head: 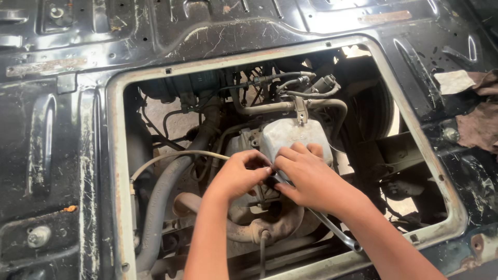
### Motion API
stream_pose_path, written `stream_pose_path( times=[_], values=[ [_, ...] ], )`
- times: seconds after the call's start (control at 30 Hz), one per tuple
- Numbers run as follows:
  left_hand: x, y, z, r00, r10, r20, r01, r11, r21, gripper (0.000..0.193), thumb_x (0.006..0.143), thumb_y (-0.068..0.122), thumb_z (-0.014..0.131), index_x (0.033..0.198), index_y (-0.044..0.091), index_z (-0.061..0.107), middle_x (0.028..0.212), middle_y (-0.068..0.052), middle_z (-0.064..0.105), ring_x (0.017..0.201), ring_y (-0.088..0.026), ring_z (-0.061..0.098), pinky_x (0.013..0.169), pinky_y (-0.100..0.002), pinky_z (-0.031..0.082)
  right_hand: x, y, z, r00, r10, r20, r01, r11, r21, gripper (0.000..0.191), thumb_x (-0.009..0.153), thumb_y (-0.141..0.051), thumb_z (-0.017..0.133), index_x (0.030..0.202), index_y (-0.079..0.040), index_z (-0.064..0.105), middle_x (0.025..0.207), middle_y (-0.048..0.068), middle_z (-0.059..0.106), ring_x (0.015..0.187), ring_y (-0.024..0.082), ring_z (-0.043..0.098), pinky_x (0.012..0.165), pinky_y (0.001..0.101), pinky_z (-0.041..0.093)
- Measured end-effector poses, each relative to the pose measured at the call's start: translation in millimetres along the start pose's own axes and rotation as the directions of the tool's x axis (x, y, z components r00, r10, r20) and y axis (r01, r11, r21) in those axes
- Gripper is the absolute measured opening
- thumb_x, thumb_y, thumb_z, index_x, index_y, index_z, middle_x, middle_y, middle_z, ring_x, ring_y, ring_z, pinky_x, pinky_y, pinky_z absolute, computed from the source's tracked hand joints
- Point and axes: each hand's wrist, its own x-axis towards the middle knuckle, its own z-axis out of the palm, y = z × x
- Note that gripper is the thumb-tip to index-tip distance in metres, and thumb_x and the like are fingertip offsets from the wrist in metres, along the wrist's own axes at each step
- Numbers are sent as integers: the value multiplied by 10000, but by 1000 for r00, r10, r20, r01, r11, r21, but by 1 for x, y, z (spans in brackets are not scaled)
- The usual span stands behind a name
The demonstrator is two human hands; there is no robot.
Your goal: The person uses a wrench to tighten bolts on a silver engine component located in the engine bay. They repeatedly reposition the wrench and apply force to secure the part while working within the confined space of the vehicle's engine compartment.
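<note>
Both my hands reach down through a rectangular opening (115,155) in a black metal vehicle floor, over an engine. My left hand (239,173) has its fingers pinched together at a small part near the middle of the engine, under a grey cast cover (290,132). My right hand (306,179) rests against the same spot and grips a long metal wrench (337,233), whose shaft runs down to the right under my wrist. The wrench's working end is hidden by my fingers.
A thick grey hose (155,207) curves down the left of the bay. A thin pale cable (171,155) arcs toward my left hand. Pipes and wiring (290,91) cross the back. A tyre (371,111) shows at right. A cloth (480,119) lies on the floor panel at far right.
</note>
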Motion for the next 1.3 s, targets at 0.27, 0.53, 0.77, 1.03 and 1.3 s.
stream_pose_path(
  times=[0.27, 0.53, 0.77, 1.03, 1.3],
  values=[
    [-2, 6, 13, 987, 27, -156, -15, 997, 79, 201, 710, 177, 741, 767, -1, 668, 639, -79, 650, 590, -134, 597, 558, -299, 491, -59, -33, 16, 961, 208, -183, -256, 916, -307, 231, 744, -208, 747, 920, -102, 643, 930, 55, 585, 937, 267, 558, 841, 447, 371],
    [-5, 8, 13, 987, 93, -128, -79, 990, 115, 207, 707, 181, 710, 749, -5, 630, 670, -91, 627, 650, -159, 575, 609, -324, 482, -121, -29, 14, 920, 353, -171, -392, 817, -423, 213, 801, -343, 726, 901, -166, 663, 913, 6, 596, 830, 232, 580, 684, 391, 442],
    [-8, 9, 10, 972, 182, -151, -152, 970, 187, 250, 693, 235, 702, 744, 11, 605, 630, -68, 611, 627, -156, 581, 623, -315, 492, -108, 7, -10, 917, 332, -221, -398, 718, -572, 67, 864, -224, 701, 896, -168, 683, 833, -24, 642, 733, 167, 616, 610, 325, 484],
    [-10, 11, 8, 993, 54, -109, -38, 989, 145, 280, 696, 246, 696, 764, 0, 580, 678, -85, 628, 663, -171, 577, 644, -333, 498, -49, 68, -40, 949, -210, -236, -70, 588, -806, 177, 805, -91, 704, 978, -105, 744, 894, 5, 671, 745, 176, 625, 588, 278, 488],
    [-8, 10, 11, 994, 30, -107, -21, 996, 87, 333, 676, 246, 694, 940, 43, 696, 824, -76, 705, 776, -179, 653, 744, -321, 532, 40, 100, -43, 933, -317, -169, 23, 524, -852, 203, 885, -150, 715, 1088, -130, 717, 925, 14, 709, 651, 138, 654, 529, 267, 508]
  ],
)
